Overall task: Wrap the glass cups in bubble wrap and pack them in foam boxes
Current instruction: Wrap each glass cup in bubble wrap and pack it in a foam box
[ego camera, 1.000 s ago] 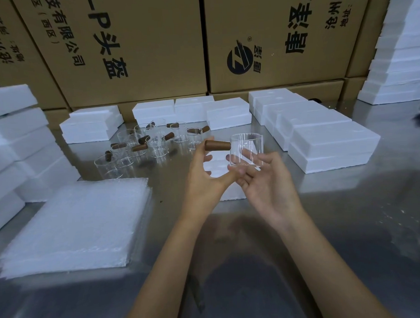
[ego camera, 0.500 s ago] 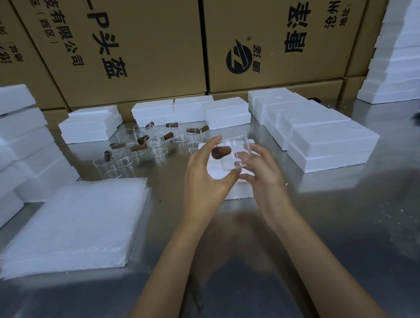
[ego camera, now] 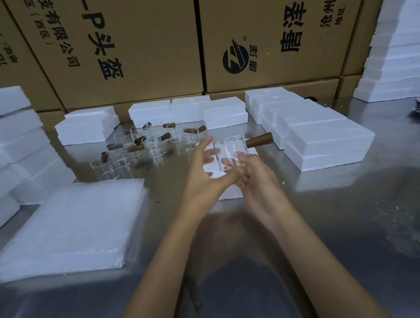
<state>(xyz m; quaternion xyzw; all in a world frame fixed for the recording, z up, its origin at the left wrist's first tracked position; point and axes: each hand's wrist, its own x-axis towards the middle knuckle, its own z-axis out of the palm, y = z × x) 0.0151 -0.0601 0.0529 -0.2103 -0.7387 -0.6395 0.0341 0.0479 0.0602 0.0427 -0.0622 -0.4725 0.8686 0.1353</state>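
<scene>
Both my hands hold one clear glass cup [ego camera: 231, 151] above the steel table. Its brown wooden handle [ego camera: 259, 140] sticks out to the right. My left hand [ego camera: 206, 173] cups the cup's left side with thumb and fingers spread around it. My right hand [ego camera: 255, 178] grips it from below, fingers curled on the glass. Beneath the hands lies a white foam box [ego camera: 227, 192], mostly hidden. A stack of bubble wrap sheets [ego camera: 73, 225] lies at the left front. Several more glass cups [ego camera: 153, 146] with wooden handles stand behind it.
White foam boxes sit in rows at the back [ego camera: 150, 113] and right [ego camera: 327, 143], and in stacks at the far left [ego camera: 10, 142] and far right [ego camera: 396, 57]. Large cardboard cartons [ego camera: 129, 54] wall off the back. The steel table [ego camera: 349, 225] stretches right.
The cup has been turned in my hands: its wooden handle pointed left one second ago, faced me half a second ago, and points right now. My hands stayed above the foam box.
</scene>
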